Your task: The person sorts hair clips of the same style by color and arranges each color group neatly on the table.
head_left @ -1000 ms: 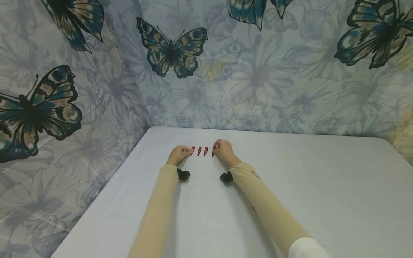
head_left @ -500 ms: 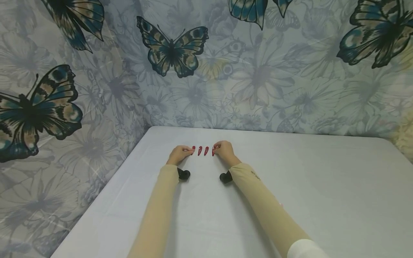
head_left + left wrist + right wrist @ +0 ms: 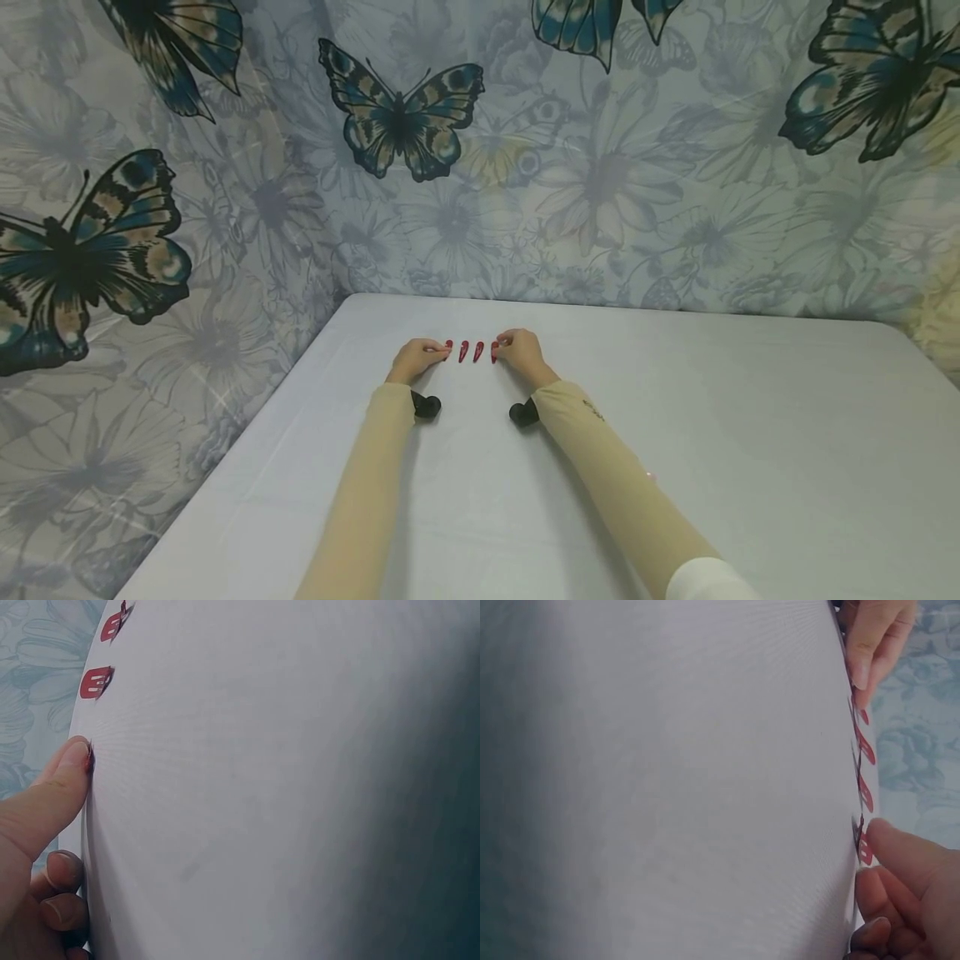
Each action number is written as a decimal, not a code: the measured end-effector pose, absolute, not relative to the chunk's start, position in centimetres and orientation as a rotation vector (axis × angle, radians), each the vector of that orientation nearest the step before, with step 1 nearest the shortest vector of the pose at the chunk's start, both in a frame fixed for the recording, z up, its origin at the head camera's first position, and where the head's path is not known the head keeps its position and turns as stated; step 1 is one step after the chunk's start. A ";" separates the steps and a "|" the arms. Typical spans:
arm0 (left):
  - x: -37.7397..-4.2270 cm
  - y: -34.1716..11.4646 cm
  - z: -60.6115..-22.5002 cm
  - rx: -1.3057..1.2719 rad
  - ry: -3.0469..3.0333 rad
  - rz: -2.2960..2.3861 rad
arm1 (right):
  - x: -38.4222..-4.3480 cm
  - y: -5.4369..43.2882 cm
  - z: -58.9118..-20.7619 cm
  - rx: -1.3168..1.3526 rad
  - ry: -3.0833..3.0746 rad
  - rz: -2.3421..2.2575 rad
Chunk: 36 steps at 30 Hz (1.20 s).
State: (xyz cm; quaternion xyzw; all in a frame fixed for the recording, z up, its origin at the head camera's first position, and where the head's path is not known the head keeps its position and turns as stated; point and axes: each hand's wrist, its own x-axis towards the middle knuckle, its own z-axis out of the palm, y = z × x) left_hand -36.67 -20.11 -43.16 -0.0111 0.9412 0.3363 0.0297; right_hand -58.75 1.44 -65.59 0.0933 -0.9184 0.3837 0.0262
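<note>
Several red snap hair clips lie side by side in a short row near the table's far edge. My left hand point(image 3: 416, 358) is at the row's left end, pinching the leftmost hair clip point(image 3: 448, 347) between thumb and finger. In the left wrist view the thumb of my left hand point(image 3: 45, 806) covers most of that clip. At the right end, my right hand point(image 3: 522, 356) pinches the rightmost hair clip point(image 3: 494, 353); the right wrist view shows this clip point(image 3: 865, 850) beside the thumb. Between the hands lie two untouched hair clips, a left one point(image 3: 463, 351) and a right one point(image 3: 478, 352).
The clips lie on a white-covered table point(image 3: 712, 433). Behind it and to the left hangs a butterfly-patterned cloth point(image 3: 600, 167). Black wrist devices point(image 3: 427, 406) stick out from both beige sleeves. A tiny pink thing point(image 3: 651, 476) shows beside the right sleeve.
My right hand has shifted slightly toward me and left, and the rightmost hair clip now stands a little nearer the row. The left hand stays at the leftmost clip.
</note>
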 end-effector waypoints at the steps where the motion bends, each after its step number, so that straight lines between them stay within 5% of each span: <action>1: -36.7 -20.1 -43.2 -0.034 2.904 1.034 | -57.4 1.4 -64.2 0.270 -2.852 1.192; 6: -36.7 -19.9 -43.2 -0.029 2.905 1.035 | -49.6 1.8 -56.1 0.279 -2.845 1.228; 10: -36.6 -20.0 -43.3 -0.015 2.903 1.037 | -46.8 2.1 -52.7 0.324 -2.866 1.309; 18: -36.0 -20.3 -43.1 -0.038 2.907 1.036 | -52.0 2.5 -58.6 0.304 -2.839 1.348; 26: -35.8 -20.2 -43.2 -0.061 2.899 1.043 | -39.2 3.3 -43.9 0.119 -2.902 1.677; 36: -36.0 -19.8 -43.0 -0.016 2.897 1.020 | -34.6 6.7 -38.7 0.244 -2.820 1.809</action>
